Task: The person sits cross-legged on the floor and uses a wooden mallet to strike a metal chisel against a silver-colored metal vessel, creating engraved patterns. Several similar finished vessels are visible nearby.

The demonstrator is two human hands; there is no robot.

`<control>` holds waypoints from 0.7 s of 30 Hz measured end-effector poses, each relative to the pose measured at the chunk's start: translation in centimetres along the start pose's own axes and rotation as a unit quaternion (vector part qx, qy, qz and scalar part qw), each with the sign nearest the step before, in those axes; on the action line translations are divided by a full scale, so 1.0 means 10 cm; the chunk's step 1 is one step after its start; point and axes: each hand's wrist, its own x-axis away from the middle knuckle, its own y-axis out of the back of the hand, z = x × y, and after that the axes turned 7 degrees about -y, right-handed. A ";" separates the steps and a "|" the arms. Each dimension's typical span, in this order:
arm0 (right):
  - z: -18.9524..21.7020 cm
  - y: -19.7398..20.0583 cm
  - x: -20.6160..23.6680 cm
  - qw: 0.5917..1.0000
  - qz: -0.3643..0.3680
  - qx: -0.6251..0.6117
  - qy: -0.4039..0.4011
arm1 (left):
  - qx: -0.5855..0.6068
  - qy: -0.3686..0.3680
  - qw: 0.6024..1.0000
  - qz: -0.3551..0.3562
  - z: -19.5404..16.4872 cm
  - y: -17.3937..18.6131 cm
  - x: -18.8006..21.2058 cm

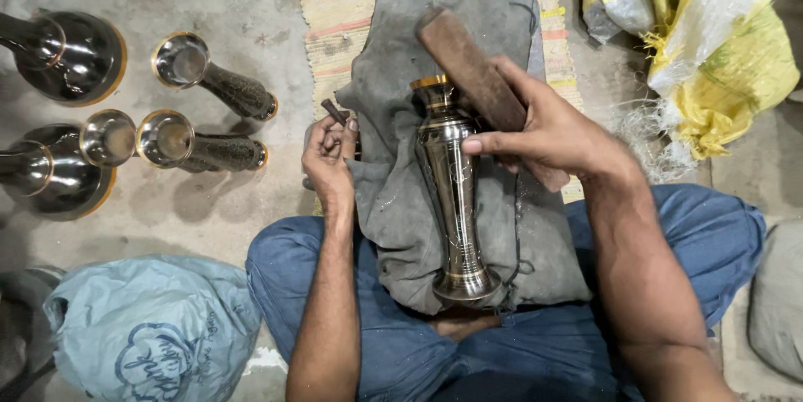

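Head camera: I see the right hand (pixel 556 130) with its fingers closed around a brown wooden mallet (pixel 477 76), held slanted just above the neck of a polished metal vase (pixel 454 193). The vase lies lengthwise on a grey cloth (pixel 393 201) over the lap, mouth pointing away. The left hand (pixel 329 155) has its fingers pinched on a small dark punch (pixel 335 111) (beside the cloth's edge). On the concrete floor (pixel 234 0) to the left, 2 more slim vases (pixel 213 80) lie near larger shiny vessels (pixel 71 55).
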 end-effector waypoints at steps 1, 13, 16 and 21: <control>-0.01 0.02 0.01 0.996 0.012 -0.027 -0.081 | -0.013 0.005 1.000 0.000 -0.02 -0.01 0.01; 0.01 -0.05 0.03 1.000 -0.003 -0.012 0.014 | -0.037 -0.007 0.999 0.006 -0.03 0.02 0.02; -0.10 -0.01 -0.01 0.980 -0.012 0.020 0.198 | -0.094 -0.054 0.994 -0.034 -0.17 0.06 0.07; -0.18 0.16 0.04 0.978 -0.174 0.081 0.082 | -0.102 -0.194 0.976 0.018 -0.80 0.02 0.21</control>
